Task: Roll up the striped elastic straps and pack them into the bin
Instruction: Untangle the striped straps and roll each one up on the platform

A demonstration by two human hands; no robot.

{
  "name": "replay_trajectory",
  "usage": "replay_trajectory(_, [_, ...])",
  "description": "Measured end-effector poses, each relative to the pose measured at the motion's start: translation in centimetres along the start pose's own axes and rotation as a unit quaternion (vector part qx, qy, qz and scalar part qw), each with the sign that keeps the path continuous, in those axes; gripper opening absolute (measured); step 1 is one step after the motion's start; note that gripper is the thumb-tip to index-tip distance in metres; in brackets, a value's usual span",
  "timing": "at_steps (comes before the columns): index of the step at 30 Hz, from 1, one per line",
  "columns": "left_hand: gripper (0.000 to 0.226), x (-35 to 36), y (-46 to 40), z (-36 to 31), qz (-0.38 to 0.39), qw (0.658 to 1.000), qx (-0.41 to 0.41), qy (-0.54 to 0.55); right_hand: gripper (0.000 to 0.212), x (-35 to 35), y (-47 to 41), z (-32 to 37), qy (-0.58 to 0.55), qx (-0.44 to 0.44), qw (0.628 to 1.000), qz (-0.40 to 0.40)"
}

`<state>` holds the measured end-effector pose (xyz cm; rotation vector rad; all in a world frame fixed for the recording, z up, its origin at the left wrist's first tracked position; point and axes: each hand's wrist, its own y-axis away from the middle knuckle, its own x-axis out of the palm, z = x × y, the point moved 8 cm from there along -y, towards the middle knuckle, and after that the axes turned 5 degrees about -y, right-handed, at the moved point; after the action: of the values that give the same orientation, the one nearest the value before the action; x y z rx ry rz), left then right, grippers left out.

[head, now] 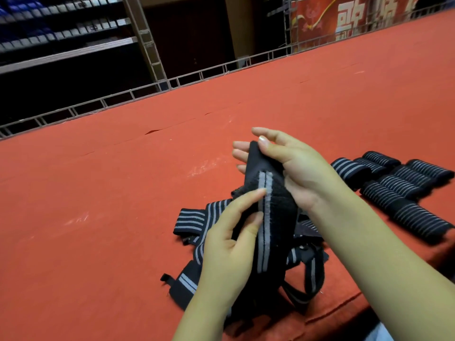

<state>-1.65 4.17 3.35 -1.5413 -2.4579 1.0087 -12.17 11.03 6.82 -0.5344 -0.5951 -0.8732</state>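
Red felt table [123,193], perhaps shelving [61,45] behind

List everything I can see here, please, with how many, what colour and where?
strap being rolled: one, black with grey stripes, held up between both hands over the table
loose straps: a tangled heap, count unclear, black with grey stripes, on the table under the hands
rolled straps: about eight, black with grey stripes, laid side by side on the table at right
table: one, red cloth cover, fills the middle of the view
wire rail: one, pale metal, along the table's far edge
shelves: dark, blurred stock on them, back left
red banner: one, pale characters, back right
left hand: pinches the strap
right hand: grips the strap's top end
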Motion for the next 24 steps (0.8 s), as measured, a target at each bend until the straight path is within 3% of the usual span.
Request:
replay_trajectory(2, [0.067,-0.3,-0.1,0.2,-0.019,1.000,-0.012,0.014,0.034,-0.4,0.0,0.0,0.016,-0.014,1.000,0.002])
replay_trajectory(4, [0.061,-1.0,-0.7,0.5,-0.042,0.998,-0.023,0.032,0.052,-1.3,0.3,0.3,0.135,-0.044,0.990,0.011])
replay_trajectory(6, [0.057,-1.8,-1.6,0.6,-0.062,0.996,-0.034,0.047,0.060,-1.3,1.8,0.3,0.274,-0.087,0.956,0.063])
replay_trajectory(10, [0.048,-3.5,-4.9,-0.6,-0.098,0.990,-0.024,0.100,0.050,0.2,4.3,-1.2,0.374,-0.138,0.899,0.184])
replay_trajectory(14, [0.038,-4.0,-8.8,-2.3,-0.097,0.981,-0.036,0.165,0.046,0.9,3.3,-1.2,0.444,-0.131,0.864,0.198])
replay_trajectory(19, [0.025,-4.0,-12.4,-4.5,-0.039,0.985,-0.031,0.168,0.043,2.9,0.3,1.7,0.367,-0.179,0.900,0.151])
replay_trajectory(24, [0.057,-3.1,-10.6,-2.2,0.042,0.987,-0.059,0.140,0.042,2.9,-4.0,4.1,0.190,-0.160,0.967,0.049])
